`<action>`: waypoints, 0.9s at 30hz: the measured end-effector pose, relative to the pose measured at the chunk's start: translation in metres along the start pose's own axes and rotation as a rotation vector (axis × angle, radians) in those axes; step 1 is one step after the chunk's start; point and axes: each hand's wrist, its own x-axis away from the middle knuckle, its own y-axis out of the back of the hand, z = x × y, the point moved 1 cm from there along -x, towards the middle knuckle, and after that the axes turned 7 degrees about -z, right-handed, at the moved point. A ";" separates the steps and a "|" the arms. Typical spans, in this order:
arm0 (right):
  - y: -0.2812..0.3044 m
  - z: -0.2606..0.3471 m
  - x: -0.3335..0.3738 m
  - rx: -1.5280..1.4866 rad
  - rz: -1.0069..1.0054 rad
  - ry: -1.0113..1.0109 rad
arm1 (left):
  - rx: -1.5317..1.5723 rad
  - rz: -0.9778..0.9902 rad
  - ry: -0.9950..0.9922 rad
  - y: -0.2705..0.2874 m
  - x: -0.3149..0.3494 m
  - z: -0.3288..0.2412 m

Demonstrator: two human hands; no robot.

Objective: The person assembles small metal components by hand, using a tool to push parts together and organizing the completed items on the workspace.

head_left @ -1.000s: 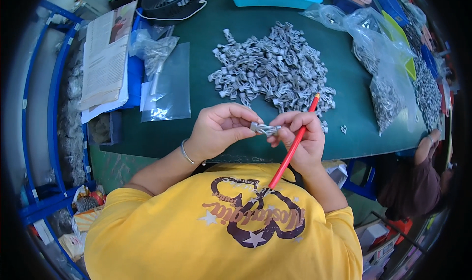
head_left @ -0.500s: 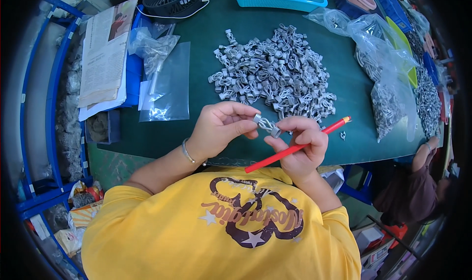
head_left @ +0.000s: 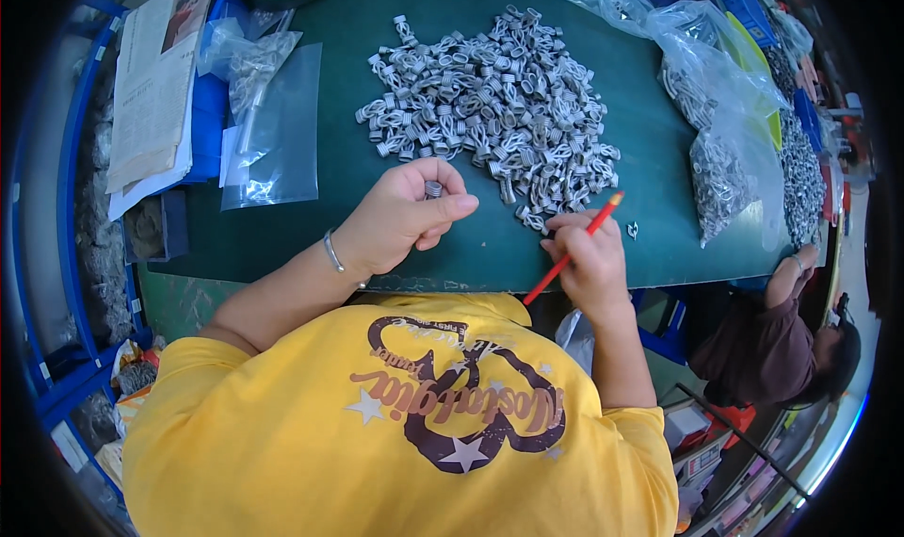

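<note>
My left hand (head_left: 407,212) is closed, its fingers curled around a small grey metal piece (head_left: 433,189) whose ribbed ring end shows between them. Just beyond it lies a big heap of the same grey metal pieces (head_left: 485,99), with ribbed ring ends and open twisted loops. My right hand (head_left: 591,259) is at the heap's near right edge and grips a slim red pencil (head_left: 568,260), tilted with its pale tip up and away from me. The fingertips of that hand reach the nearest pieces; whether they pinch one is hidden.
One loose piece (head_left: 632,229) lies right of the heap. Clear plastic bags of metal pieces (head_left: 725,174) stand farther right. At left are a flat clear bag (head_left: 273,160), newspapers (head_left: 155,85) and a blue bin (head_left: 209,141). Another person (head_left: 767,344) sits at far right.
My hands have parted. My left hand keeps a metal piece and has curled around it; my right hand has moved to the heap's edge with the pencil. The view has shifted too.
</note>
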 end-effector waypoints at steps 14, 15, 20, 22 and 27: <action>-0.015 0.023 -0.022 -1.170 -0.162 -0.702 | -0.655 -0.025 -0.356 -0.013 0.004 0.001; -0.017 0.024 -0.025 -1.174 -0.160 -0.695 | -0.658 -0.030 -0.361 -0.013 0.005 -0.001; -0.024 0.027 -0.030 -1.315 -0.160 -0.717 | -0.592 -0.084 -0.448 -0.011 0.011 -0.008; -0.031 0.024 -0.027 -1.363 -0.164 -0.658 | -0.585 -0.093 -0.526 -0.013 0.013 -0.008; -0.038 0.029 -0.029 -1.189 -0.278 -0.424 | -0.575 -0.107 -0.657 -0.014 0.013 -0.011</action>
